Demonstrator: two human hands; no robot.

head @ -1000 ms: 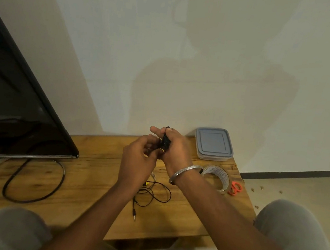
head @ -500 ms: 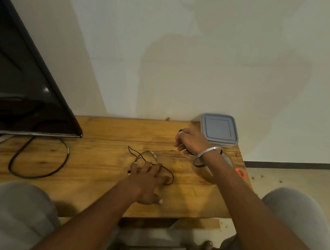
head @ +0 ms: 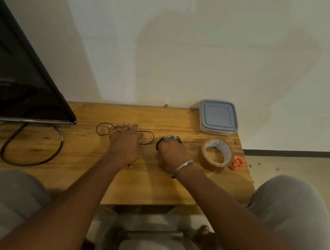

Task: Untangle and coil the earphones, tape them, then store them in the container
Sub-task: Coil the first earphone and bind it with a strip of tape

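Black earphones [head: 104, 130] lie in loose loops on the wooden table [head: 84, 156]. My left hand [head: 125, 140] rests flat on the cable with straight fingers. The jack plug [head: 130, 166] pokes out beside my left wrist. My right hand [head: 171, 154] is on the table just right of it, with its fingers curled round a bunched part of the earphone cable [head: 169, 139]. A roll of brown tape [head: 217, 152] lies to the right of that hand. The container [head: 217, 117], clear with a grey-blue lid on it, stands at the table's back right corner against the wall.
A dark TV screen [head: 17, 88] stands on the table's left part, with a thick black cable [head: 30, 149] looped in front of it. Small orange scissors [head: 236, 162] lie by the right edge, beside the tape. My knees flank the table's front edge.
Both hands have come down from in front of me to the table. The left hand has let go and now lies flat on the loose cable. The right hand still holds the bunched part.
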